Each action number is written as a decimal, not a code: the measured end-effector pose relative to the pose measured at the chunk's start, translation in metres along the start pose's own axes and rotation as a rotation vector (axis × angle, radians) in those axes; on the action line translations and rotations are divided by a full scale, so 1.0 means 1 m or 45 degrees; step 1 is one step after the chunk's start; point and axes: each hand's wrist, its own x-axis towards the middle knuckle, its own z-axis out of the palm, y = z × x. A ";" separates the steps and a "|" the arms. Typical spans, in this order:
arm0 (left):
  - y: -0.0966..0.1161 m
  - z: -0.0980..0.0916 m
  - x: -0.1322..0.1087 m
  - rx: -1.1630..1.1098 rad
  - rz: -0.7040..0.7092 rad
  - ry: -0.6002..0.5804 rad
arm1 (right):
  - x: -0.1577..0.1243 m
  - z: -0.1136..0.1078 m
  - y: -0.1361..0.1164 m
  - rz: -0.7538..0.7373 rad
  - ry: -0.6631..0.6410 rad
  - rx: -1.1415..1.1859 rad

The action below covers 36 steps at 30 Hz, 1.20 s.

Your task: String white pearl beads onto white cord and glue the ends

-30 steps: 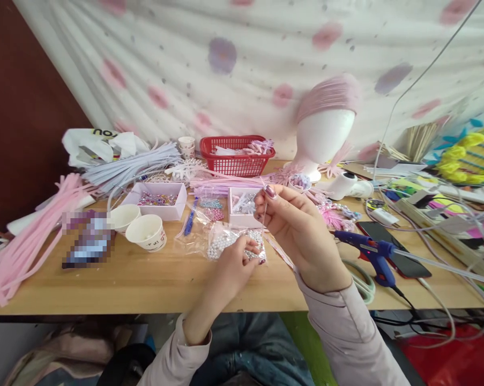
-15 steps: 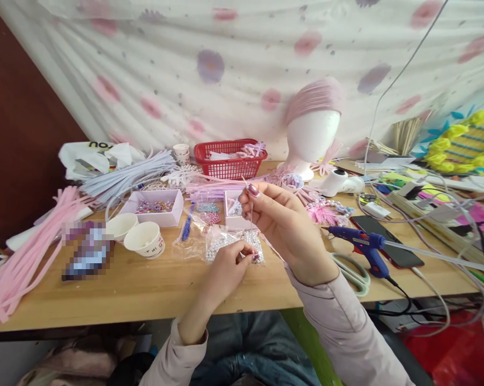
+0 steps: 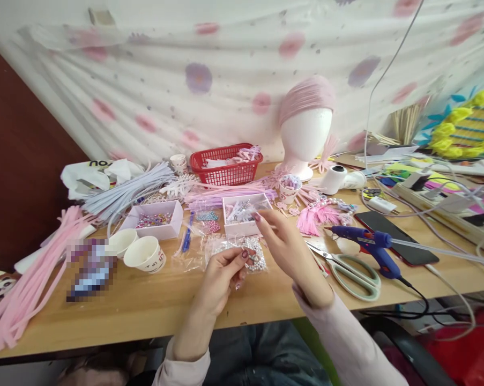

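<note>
My left hand (image 3: pixel 225 273) is closed in a pinch just in front of the clear bag of white pearl beads (image 3: pixel 260 257). Something tiny sits between its fingertips, too small to name. My right hand (image 3: pixel 284 246) is raised to the right of it, its thumb and fingers curled together. Anything at its fingertips is too small or hidden to make out. Behind those fingertips lies a white box (image 3: pixel 242 229) of small pale pieces. Left of the bag are packets of blue and pink beads (image 3: pixel 210 221).
Scissors (image 3: pixel 356 276), a blue glue gun (image 3: pixel 362 238) and a phone (image 3: pixel 398 238) lie to the right, among cables. Paper cups (image 3: pixel 145 256), a bead box (image 3: pixel 167 230) and pink strips (image 3: pixel 32 279) are leftward. A red basket (image 3: pixel 225 174) and a foam head (image 3: pixel 306 134) stand behind.
My right hand has come down and slightly right; the thin pale strand it held up is no longer distinguishable. My left hand has drawn slightly back from the pearls, pinched. The view has shifted.
</note>
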 end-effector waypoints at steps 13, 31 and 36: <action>-0.017 0.005 -0.001 0.141 0.216 0.133 | -0.052 -0.003 0.037 0.392 -0.214 0.606; -0.014 0.006 0.002 0.142 0.291 0.205 | -0.055 -0.007 0.042 0.665 -0.285 0.913; 0.012 -0.003 -0.001 -0.088 0.279 0.277 | -0.059 -0.022 0.048 0.564 -0.303 0.522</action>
